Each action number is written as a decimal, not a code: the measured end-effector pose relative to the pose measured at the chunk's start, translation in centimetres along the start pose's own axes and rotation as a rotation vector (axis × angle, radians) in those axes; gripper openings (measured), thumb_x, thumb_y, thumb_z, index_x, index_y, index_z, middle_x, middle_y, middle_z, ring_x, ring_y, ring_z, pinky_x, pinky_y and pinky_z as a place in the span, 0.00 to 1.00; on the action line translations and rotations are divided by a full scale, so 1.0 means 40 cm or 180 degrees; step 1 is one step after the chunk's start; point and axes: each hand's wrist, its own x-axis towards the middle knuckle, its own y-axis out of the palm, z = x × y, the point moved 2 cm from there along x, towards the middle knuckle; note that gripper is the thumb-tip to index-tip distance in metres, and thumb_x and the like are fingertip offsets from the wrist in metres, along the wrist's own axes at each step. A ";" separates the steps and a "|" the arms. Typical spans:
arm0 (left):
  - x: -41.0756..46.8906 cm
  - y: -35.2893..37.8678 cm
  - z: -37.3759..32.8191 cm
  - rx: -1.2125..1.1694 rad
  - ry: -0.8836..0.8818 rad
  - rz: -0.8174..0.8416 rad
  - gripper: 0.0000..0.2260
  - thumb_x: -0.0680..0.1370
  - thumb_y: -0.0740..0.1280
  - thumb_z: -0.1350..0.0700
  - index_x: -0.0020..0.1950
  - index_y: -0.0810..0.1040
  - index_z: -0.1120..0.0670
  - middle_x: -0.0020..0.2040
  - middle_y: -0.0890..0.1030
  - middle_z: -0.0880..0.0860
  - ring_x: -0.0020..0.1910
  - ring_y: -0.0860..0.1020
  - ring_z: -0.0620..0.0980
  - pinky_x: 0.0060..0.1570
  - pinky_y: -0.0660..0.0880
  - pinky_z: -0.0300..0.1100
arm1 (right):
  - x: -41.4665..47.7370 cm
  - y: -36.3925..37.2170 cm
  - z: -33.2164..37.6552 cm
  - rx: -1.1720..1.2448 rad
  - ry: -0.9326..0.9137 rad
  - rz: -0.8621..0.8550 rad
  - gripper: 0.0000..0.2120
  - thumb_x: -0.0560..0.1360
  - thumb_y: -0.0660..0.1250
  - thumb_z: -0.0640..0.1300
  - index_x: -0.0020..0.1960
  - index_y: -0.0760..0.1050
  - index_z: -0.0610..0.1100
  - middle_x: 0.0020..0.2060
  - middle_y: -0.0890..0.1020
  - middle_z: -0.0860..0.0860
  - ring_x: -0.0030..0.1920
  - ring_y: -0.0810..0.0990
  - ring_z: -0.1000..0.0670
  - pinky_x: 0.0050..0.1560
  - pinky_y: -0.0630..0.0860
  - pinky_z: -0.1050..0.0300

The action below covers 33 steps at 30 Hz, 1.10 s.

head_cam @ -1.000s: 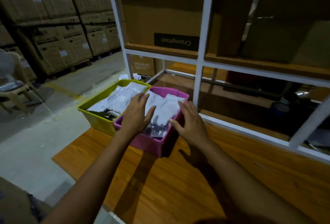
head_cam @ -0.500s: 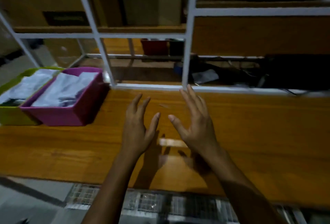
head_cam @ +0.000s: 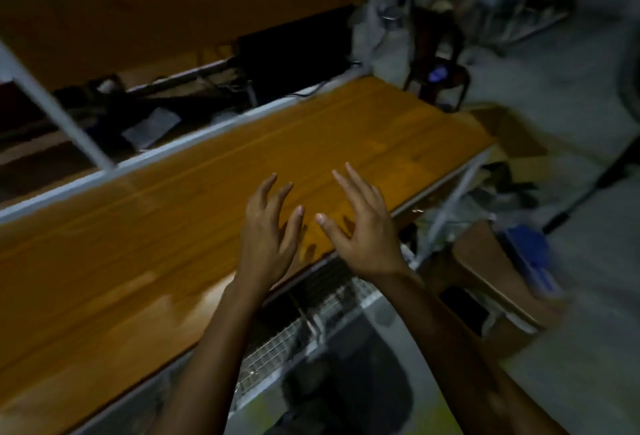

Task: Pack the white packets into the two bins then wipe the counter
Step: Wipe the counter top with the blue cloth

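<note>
The orange wooden counter [head_cam: 173, 244] runs diagonally across the view, bare where I see it. My left hand [head_cam: 268, 233] hovers over its near edge with fingers spread, holding nothing. Beside it, my right hand [head_cam: 363, 226] is also held up with fingers spread and empty. Neither bin nor any white packet is in view. The picture is blurred by motion.
A white metal shelf frame [head_cam: 166, 152] borders the counter's far side, with dark clutter behind it. Right of the counter stand a cardboard box [head_cam: 491, 282], a blue object [head_cam: 530, 251] and a dark chair [head_cam: 436, 64]. A wire grid [head_cam: 294, 337] lies below the counter's near edge.
The view has swung right, away from the green and pink bins, which have left the picture. Both hands came off the pink bin and now hover empty over the counter's right end.
</note>
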 end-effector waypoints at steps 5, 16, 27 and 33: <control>0.149 0.233 -0.095 -0.0265 0.0406 0.0516 0.20 0.81 0.59 0.45 0.70 0.71 0.53 0.75 0.65 0.55 0.72 0.64 0.52 0.62 0.59 0.25 | 0.008 -0.127 -0.220 -0.0119 0.0630 -0.0281 0.33 0.77 0.59 0.64 0.77 0.57 0.52 0.78 0.55 0.54 0.76 0.54 0.50 0.72 0.61 0.47; 0.523 0.792 -0.300 -0.0476 0.1177 0.1624 0.23 0.81 0.57 0.44 0.70 0.70 0.56 0.73 0.66 0.60 0.69 0.66 0.60 0.62 0.72 0.55 | 0.096 -0.368 -0.705 -0.0526 0.1798 -0.1054 0.26 0.78 0.63 0.53 0.74 0.63 0.49 0.74 0.66 0.49 0.74 0.62 0.49 0.71 0.61 0.53; 0.799 1.252 -0.316 0.0405 0.1113 0.2074 0.26 0.79 0.54 0.41 0.71 0.68 0.55 0.71 0.67 0.62 0.68 0.66 0.63 0.65 0.68 0.55 | -0.025 -0.500 -1.275 -0.0547 0.3527 -0.0592 0.15 0.78 0.63 0.41 0.63 0.75 0.38 0.55 0.81 0.35 0.56 0.79 0.36 0.51 0.73 0.50; 0.784 1.305 -0.284 0.0518 0.1003 0.1704 0.23 0.81 0.55 0.45 0.70 0.70 0.57 0.70 0.69 0.62 0.68 0.67 0.61 0.64 0.67 0.52 | -0.069 -0.453 -1.541 -0.0769 0.3490 0.0798 0.15 0.80 0.59 0.43 0.65 0.74 0.39 0.61 0.78 0.42 0.61 0.75 0.40 0.61 0.71 0.51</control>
